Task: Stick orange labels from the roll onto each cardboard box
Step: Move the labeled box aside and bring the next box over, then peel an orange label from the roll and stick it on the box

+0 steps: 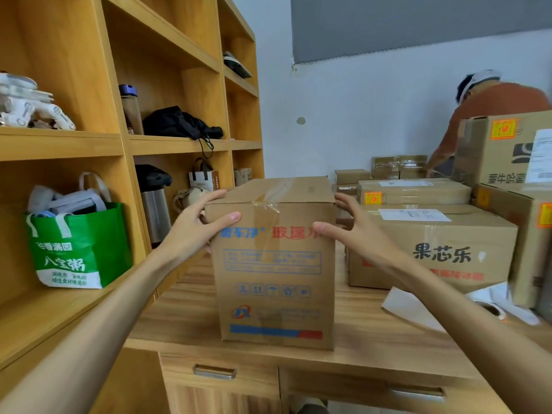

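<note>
- Your left hand (197, 225) grips the top left corner of the tall cardboard box (274, 273). The thumb lies across the front face and the fingers reach over the top edge.
- Your right hand (355, 231) is at the box's top right corner with its fingers spread and fairly straight. The thumb tip lies against the front face and the fingers reach past the right edge. It has nothing clasped.
- The tall cardboard box stands upright near the front edge of the wooden desk (185, 318), printed face toward you, clear tape across its top seam. No orange sticker shows on the faces you can see.
- Just right of it sits the wide box (433, 255) with black characters, and on top of that a flat box (418, 192) carrying an orange label (373, 198).
- At far right, the upper box (493, 150) bears a second orange label (504, 129).
- White paper (409, 309) lies on the desk in front of the wide box.
- On your left is a shelf unit (119, 144) with a green bag (80, 249) on a lower shelf.
- Another person (493, 106) in an orange top bends over behind the stacked boxes.
</note>
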